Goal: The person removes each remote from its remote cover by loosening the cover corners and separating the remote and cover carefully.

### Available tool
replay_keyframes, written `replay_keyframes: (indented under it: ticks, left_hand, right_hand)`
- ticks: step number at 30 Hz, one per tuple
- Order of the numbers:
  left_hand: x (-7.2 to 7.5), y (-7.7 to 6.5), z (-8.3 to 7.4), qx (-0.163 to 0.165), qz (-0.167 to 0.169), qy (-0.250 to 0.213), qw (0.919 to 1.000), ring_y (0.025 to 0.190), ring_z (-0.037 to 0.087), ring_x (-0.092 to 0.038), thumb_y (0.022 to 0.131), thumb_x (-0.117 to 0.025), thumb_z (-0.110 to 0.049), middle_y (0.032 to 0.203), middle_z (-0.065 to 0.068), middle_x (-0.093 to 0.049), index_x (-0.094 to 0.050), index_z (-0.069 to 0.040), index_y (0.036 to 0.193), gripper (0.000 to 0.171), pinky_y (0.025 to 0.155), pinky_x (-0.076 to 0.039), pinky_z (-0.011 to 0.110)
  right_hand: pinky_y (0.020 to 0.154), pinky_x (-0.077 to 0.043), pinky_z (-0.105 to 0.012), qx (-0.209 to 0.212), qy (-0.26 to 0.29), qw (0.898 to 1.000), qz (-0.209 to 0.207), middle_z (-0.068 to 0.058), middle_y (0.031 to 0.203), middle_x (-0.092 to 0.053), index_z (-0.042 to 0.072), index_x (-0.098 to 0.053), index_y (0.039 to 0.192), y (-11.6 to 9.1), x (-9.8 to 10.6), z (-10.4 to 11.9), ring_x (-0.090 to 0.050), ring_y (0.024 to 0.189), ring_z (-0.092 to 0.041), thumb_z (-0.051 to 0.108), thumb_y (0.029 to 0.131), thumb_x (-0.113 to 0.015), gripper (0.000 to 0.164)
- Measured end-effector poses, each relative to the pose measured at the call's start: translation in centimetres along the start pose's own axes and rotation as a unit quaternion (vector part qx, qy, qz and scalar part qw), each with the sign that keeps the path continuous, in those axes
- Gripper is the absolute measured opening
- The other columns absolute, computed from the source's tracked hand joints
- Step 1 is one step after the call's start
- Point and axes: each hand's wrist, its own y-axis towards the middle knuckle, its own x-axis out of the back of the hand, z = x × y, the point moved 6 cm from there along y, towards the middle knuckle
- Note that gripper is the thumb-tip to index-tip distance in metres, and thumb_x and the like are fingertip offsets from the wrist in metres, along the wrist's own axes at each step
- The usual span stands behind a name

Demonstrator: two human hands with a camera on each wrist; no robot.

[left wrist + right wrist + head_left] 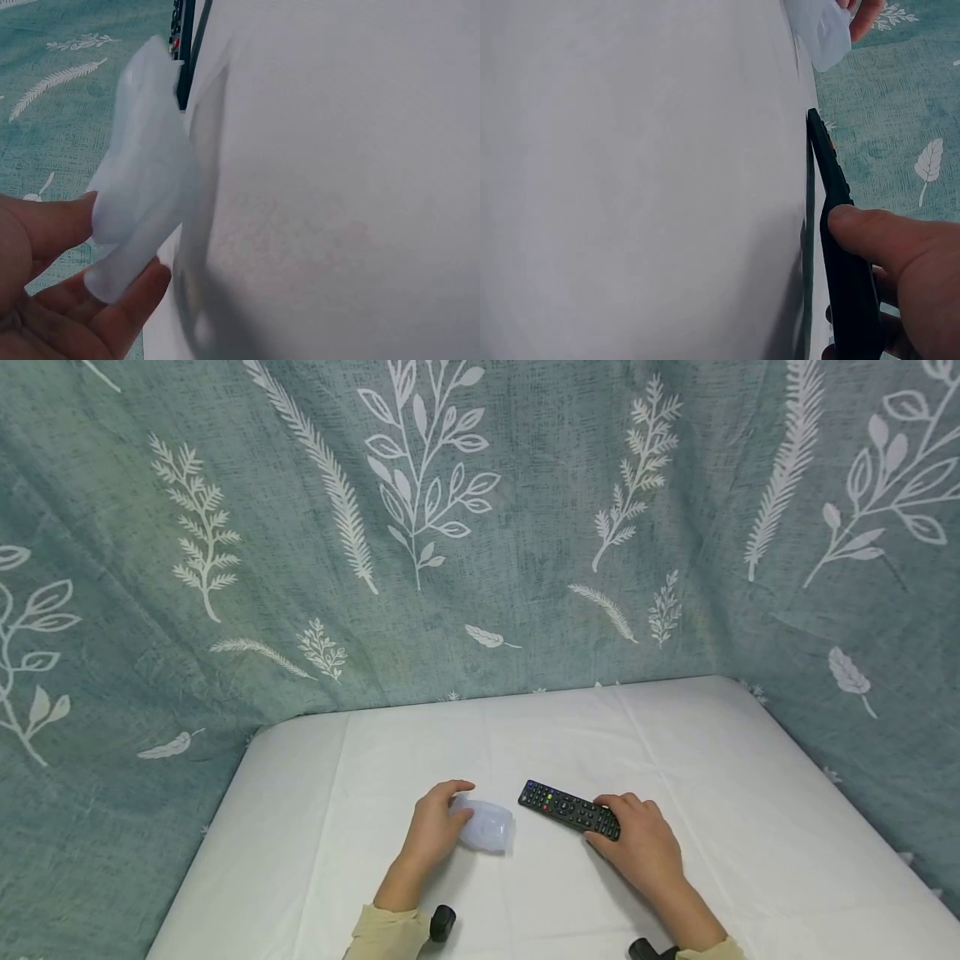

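Observation:
A black remote control [567, 808] with small coloured buttons is gripped at its near end by my right hand [640, 845], thumb on one side and fingers on the other. In the right wrist view the remote [840, 262] is seen edge-on, close above the white surface. My left hand [435, 831] pinches a crumpled, translucent pale-blue plastic piece [486, 827], which looks like a soft bag or sleeve. The left wrist view shows this plastic [146, 165] between thumb and fingers, a little off the surface. The two things are apart, the plastic left of the remote.
A white-covered table [390, 760] lies under both hands. Green-blue cloth [525, 527] with white leaf prints hangs behind and at both sides. Black wrist straps with camera parts [443, 923] sit at the wrists, near the yellowish sleeves [386, 933].

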Motion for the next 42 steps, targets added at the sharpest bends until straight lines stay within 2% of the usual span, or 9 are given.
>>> replay_keyframes:
  ticks: [5, 9, 12, 18, 23, 30, 35, 42]
  left_hand:
    - [0.0, -0.4, -0.1, -0.01, -0.018, 0.016, 0.9997, 0.128, 0.039, -0.057, 0.086, -0.073, -0.001, 0.135, 0.019, -0.062, -0.068, -0.007, 0.12, 0.035, 0.107, -0.047, 0.053]
    - [0.2, -0.7, -0.2, 0.002, -0.037, 0.034, 0.9988, 0.131, 0.039, -0.055, 0.088, -0.073, -0.007, 0.136, 0.019, -0.061, -0.066, -0.006, 0.123, 0.035, 0.108, -0.045, 0.054]
    - [0.1, -1.0, -0.3, 0.024, -0.057, 0.043, 0.9971, 0.131, 0.037, -0.055, 0.09, -0.073, -0.015, 0.137, 0.017, -0.061, -0.064, -0.007, 0.127, 0.039, 0.107, -0.046, 0.053]
    - [-0.8, -1.8, -0.6, 0.061, -0.079, 0.069, 0.9926, 0.127, 0.04, -0.057, 0.086, -0.077, -0.036, 0.138, 0.019, -0.059, -0.058, -0.006, 0.135, 0.061, 0.1, -0.049, 0.057]
    - [-1.2, -2.0, -1.1, 0.074, -0.105, 0.088, 0.9878, 0.128, 0.042, -0.053, 0.08, -0.081, -0.044, 0.142, 0.021, -0.053, -0.051, -0.004, 0.142, 0.08, 0.1, -0.046, 0.061]
    - [-2.4, -1.5, -1.5, 0.105, -0.105, 0.089, 0.985, 0.131, 0.04, -0.047, 0.076, -0.08, -0.056, 0.14, 0.021, -0.05, -0.042, -0.001, 0.148, 0.098, 0.102, -0.043, 0.059]
    - [-3.1, -1.2, -1.7, 0.115, -0.097, 0.102, 0.9833, 0.128, 0.04, -0.048, 0.072, -0.084, -0.054, 0.138, 0.022, -0.05, -0.042, 0.001, 0.146, 0.101, 0.102, -0.045, 0.056]
    - [-3.2, -1.4, -1.7, 0.102, -0.087, 0.104, 0.9856, 0.124, 0.04, -0.05, 0.075, -0.085, -0.037, 0.134, 0.023, -0.053, -0.044, 0.003, 0.144, 0.09, 0.095, -0.05, 0.055]
  right_hand:
    - [0.083, -0.052, -0.048, 0.0, -0.011, 1.0, 0.007, -0.011, 0.11, -0.068, 0.012, -0.069, 0.116, -0.3, -0.3, 0.2, -0.058, 0.097, -0.029, 0.04, 0.075, -0.084, 0.052]
    - [0.08, -0.053, -0.047, -0.009, -0.011, 1.0, 0.019, -0.01, 0.107, -0.065, 0.011, -0.068, 0.115, -0.5, -0.4, 0.4, -0.058, 0.096, -0.027, 0.042, 0.075, -0.084, 0.053]
    - [0.079, -0.053, -0.046, -0.015, -0.011, 1.0, 0.025, -0.011, 0.107, -0.064, 0.011, -0.066, 0.115, -0.7, -0.3, 0.7, -0.058, 0.096, -0.027, 0.042, 0.074, -0.084, 0.054]
    - [0.079, -0.055, -0.046, -0.017, -0.023, 0.999, 0.042, -0.009, 0.108, -0.065, 0.011, -0.065, 0.117, -0.9, -0.2, 1.2, -0.06, 0.096, -0.027, 0.043, 0.075, -0.083, 0.056]
    - [0.077, -0.056, -0.046, -0.018, -0.025, 0.998, 0.056, -0.008, 0.108, -0.065, 0.012, -0.065, 0.12, -1.2, -0.3, 1.3, -0.061, 0.096, -0.025, 0.047, 0.075, -0.083, 0.06]
    - [0.077, -0.056, -0.046, -0.018, -0.019, 0.997, 0.077, -0.01, 0.109, -0.065, 0.01, -0.062, 0.127, -1.8, -0.6, 1.4, -0.063, 0.091, -0.024, 0.049, 0.075, -0.083, 0.068]
    - [0.077, -0.055, -0.046, -0.009, -0.014, 0.997, 0.08, -0.01, 0.11, -0.064, 0.01, -0.061, 0.129, -2.1, -0.5, 1.4, -0.063, 0.089, -0.023, 0.052, 0.076, -0.081, 0.071]
    - [0.077, -0.052, -0.041, 0.031, 0.0, 0.996, 0.087, -0.005, 0.106, -0.064, 0.012, -0.062, 0.13, -1.7, 0.0, 1.1, -0.058, 0.087, -0.017, 0.053, 0.078, -0.079, 0.069]
